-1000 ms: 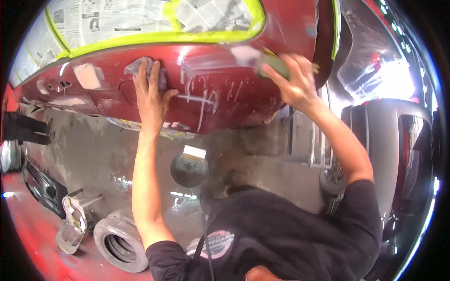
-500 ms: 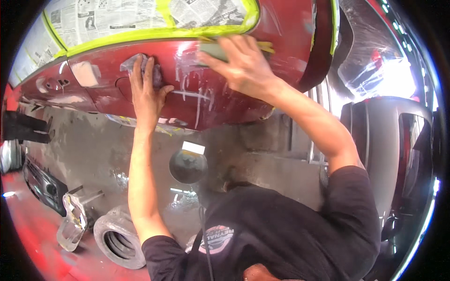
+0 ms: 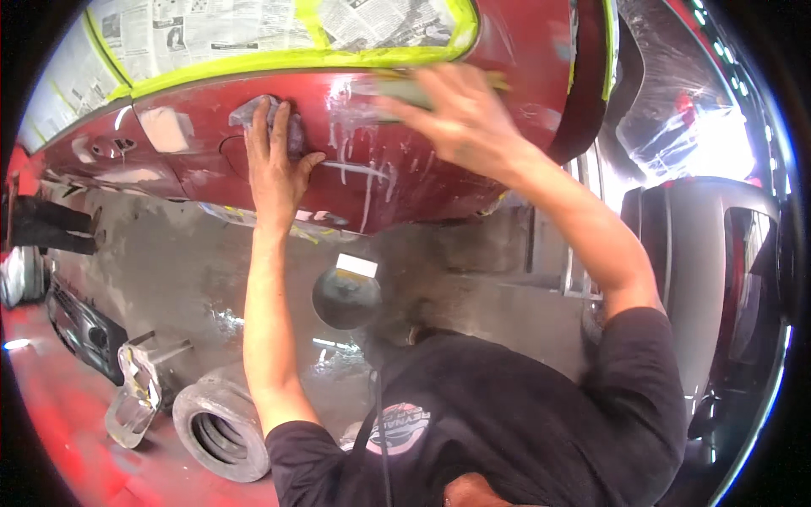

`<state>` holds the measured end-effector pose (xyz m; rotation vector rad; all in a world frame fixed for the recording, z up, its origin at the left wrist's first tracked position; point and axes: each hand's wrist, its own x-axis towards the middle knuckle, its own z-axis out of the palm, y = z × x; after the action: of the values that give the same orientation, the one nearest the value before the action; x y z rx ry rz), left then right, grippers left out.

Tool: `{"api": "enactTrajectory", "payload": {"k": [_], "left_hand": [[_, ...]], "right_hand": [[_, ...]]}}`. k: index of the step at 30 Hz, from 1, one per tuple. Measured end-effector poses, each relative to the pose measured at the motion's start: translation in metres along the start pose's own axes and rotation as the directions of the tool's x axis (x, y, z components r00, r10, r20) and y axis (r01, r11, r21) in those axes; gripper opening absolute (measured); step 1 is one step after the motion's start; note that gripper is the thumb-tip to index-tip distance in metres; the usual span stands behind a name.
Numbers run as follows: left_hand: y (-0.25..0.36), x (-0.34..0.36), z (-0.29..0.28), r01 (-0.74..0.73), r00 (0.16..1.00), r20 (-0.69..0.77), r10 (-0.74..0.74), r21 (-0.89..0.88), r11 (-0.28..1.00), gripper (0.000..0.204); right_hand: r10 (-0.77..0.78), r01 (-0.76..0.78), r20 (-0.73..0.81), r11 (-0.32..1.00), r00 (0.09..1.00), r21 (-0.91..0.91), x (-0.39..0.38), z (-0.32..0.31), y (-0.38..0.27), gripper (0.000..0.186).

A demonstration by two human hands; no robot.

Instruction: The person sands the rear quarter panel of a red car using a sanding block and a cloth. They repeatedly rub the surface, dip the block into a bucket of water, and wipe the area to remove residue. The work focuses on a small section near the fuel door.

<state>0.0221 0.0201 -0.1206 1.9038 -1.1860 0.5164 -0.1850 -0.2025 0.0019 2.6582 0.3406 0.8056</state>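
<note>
A dark red car body panel [image 3: 405, 190] stretches across the top, with milky wet streaks running down it. My right hand [image 3: 465, 118], smeared by motion, grips a pale green sanding block [image 3: 404, 90] with yellow edges. The block lies against the panel just below the yellow-green masking tape [image 3: 253, 69]. Farther left, my left hand [image 3: 274, 156] presses a crumpled grey rag [image 3: 294, 133] to the panel, its fingers over the rag and the thumb out to the side. Part of the rag is hidden under the fingers.
Newspaper [image 3: 228, 29] masks the car windows. On the wet floor stands a dark round bucket [image 3: 346, 300] with a white block [image 3: 357, 265] at its rim. Tyres [image 3: 221, 433] and a loose car part [image 3: 135, 397] lie lower left. Another person's legs [image 3: 55, 224] show far left.
My right hand and the sanding block have slid slightly right along the panel. My left hand stays in place on the rag. The whole view has shifted a little.
</note>
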Motion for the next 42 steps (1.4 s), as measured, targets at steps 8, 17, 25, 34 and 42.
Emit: {"api": "enactTrajectory", "payload": {"k": [8, 17, 25, 34, 42], "left_hand": [[0.006, 0.003, 0.013, 0.006, 1.000, 0.000, -0.006, -0.079, 0.997, 0.096], [-0.001, -0.005, 0.014, -0.037, 0.998, -0.047, 0.032, -0.104, 0.994, 0.098], [0.000, -0.015, 0.016, 0.156, 0.974, -0.143, -0.177, -0.148, 0.977, 0.116], [0.006, -0.011, 0.026, 0.129, 0.980, -0.128, -0.150, -0.159, 0.979, 0.126], [0.004, -0.016, 0.013, 0.212, 0.972, -0.075, -0.222, -0.123, 0.969, 0.119]], "right_hand": [[0.009, -0.013, -0.095, 0.999, 0.995, -0.041, 0.030, 0.026, -0.020, 0.042], [0.066, -0.074, -0.076, 0.991, 0.995, -0.112, -0.032, -0.013, 0.001, 0.059], [-0.045, 0.045, -0.114, 0.999, 0.992, -0.003, 0.085, 0.055, -0.041, 0.047], [-0.012, 0.004, -0.101, 0.997, 0.995, -0.080, 0.103, 0.068, -0.049, 0.044], [0.051, -0.073, -0.125, 0.982, 0.991, -0.176, -0.069, -0.014, 0.019, 0.059]]}}
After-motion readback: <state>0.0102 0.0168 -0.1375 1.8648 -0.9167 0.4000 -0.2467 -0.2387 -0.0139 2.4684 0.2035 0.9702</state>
